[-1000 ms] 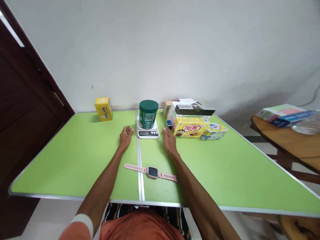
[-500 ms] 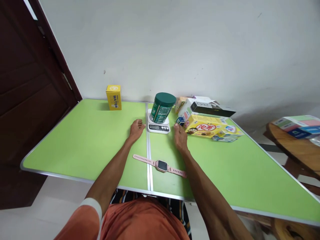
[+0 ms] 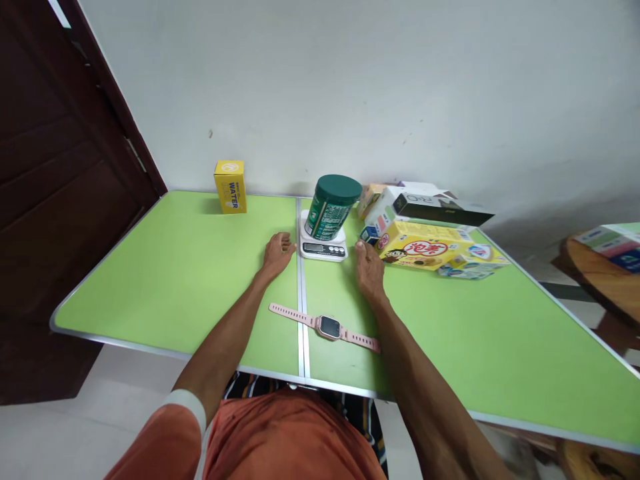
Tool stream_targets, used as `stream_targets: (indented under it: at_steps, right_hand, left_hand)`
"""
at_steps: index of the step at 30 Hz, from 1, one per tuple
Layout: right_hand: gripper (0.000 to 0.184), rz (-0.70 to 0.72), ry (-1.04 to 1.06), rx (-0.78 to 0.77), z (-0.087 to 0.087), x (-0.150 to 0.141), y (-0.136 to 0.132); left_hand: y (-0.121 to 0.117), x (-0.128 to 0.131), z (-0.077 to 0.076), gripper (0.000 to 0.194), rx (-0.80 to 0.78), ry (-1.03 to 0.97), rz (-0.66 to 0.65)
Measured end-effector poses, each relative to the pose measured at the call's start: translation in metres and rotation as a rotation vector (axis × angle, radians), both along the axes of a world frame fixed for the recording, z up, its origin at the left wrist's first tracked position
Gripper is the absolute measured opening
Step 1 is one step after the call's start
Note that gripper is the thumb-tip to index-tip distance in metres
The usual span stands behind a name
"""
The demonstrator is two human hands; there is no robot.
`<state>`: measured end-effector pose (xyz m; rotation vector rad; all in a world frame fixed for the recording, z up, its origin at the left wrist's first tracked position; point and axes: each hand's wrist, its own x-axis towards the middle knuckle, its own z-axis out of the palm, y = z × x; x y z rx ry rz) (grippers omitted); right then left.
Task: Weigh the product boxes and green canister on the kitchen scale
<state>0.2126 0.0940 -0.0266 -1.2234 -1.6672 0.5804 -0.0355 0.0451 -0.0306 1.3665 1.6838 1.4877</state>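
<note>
A dark green lidded canister [image 3: 331, 208] stands on a small white digital kitchen scale [image 3: 324, 249] near the back of the table. My left hand [image 3: 279, 256] rests on the tabletop just left of the scale, fingers loosely bent and thumb apart, holding nothing. To the scale's right lies my right hand [image 3: 370, 268], thumb uppermost and partly hiding the fingers; it looks loosely open, with nothing visible in it. Neither hand touches the scale. Between my forearms and nearer to me, a pink smartwatch [image 3: 329, 327] lies flat with its strap spread out.
On the green folding table [image 3: 165, 280], a yellow box [image 3: 231, 188] stands at the back left. Several cartons, including a yellow snack box [image 3: 420, 247] and a black-and-white box [image 3: 440, 210], are grouped beyond my right hand. A wooden table [image 3: 595, 267] stands at far right.
The view has shifted, so the table and its contents appear farther right and slightly higher. Both hands stay beside the scale; the canister and watch keep their places.
</note>
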Motion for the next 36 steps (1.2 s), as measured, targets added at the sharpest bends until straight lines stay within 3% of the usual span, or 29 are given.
stream_targets:
  at_steps: [6,14,18,23,27,32,36]
  right_hand:
    - [0.076,-0.034,0.035,-0.035,0.002,-0.002,-0.003]
    - [0.073,-0.036,0.130,-0.050,0.005,0.001,-0.004]
    - [0.072,-0.070,0.170,0.029,0.004,-0.003,-0.007]
    - [0.063,-0.058,0.117,0.166,0.001,-0.010,-0.016]
    - [0.063,0.020,0.066,0.258,0.011,-0.017,-0.012]
    - [0.073,0.134,0.120,0.159,0.041,-0.038,0.007]
    - [0.076,0.174,0.197,0.122,0.064,-0.056,0.005]
  left_hand:
    - [-0.004,0.001,0.004,0.037,-0.003,0.035,-0.017]
    - [-0.009,0.012,0.012,0.077,-0.009,0.011,0.025]
    - [0.001,0.031,0.028,0.101,0.104,0.076,0.083]
    - [0.036,0.056,0.062,0.123,0.123,0.158,0.099]
    - [0.060,0.064,0.075,0.117,0.109,0.178,0.101]
    - [0.072,0.067,0.070,0.097,0.112,0.142,0.095]
    - [0.072,0.060,0.068,0.090,0.144,0.094,0.130]
